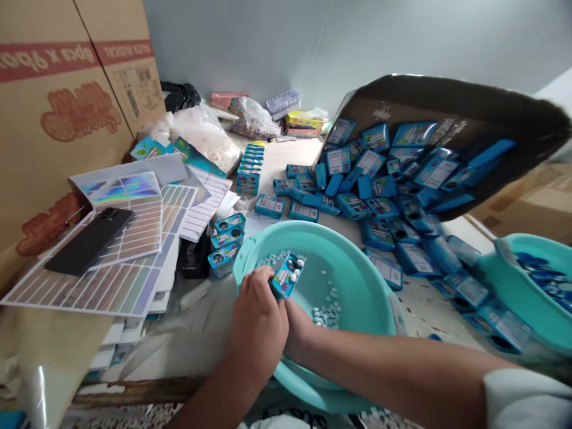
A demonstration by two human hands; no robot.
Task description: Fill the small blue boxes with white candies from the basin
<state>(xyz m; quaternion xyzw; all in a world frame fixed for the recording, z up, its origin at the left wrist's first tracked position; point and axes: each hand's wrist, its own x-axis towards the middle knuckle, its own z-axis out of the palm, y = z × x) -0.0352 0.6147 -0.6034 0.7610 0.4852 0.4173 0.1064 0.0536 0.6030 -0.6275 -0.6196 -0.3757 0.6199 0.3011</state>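
Observation:
My left hand (258, 319) is closed around a small blue box (286, 275) that lies open with white round pellets in it, held over the near rim of a teal basin (357, 268). My right hand (298, 329) sits just under and behind the left one, mostly hidden; its fingers seem curled toward the same box. Loose white pellets (326, 313) lie scattered on the basin's bottom. A large heap of similar blue boxes (379, 196) spills from a tipped cardboard sheet (491, 113) to the right.
Holographic sticker sheets (129, 238) with a black phone (89, 238) on them lie at left, beside a big cardboard carton (53, 107). Three blue boxes (226, 241) stand left of the basin. A second teal basin (536, 286) with blue pieces is at right. Bags (205, 134) crowd the back.

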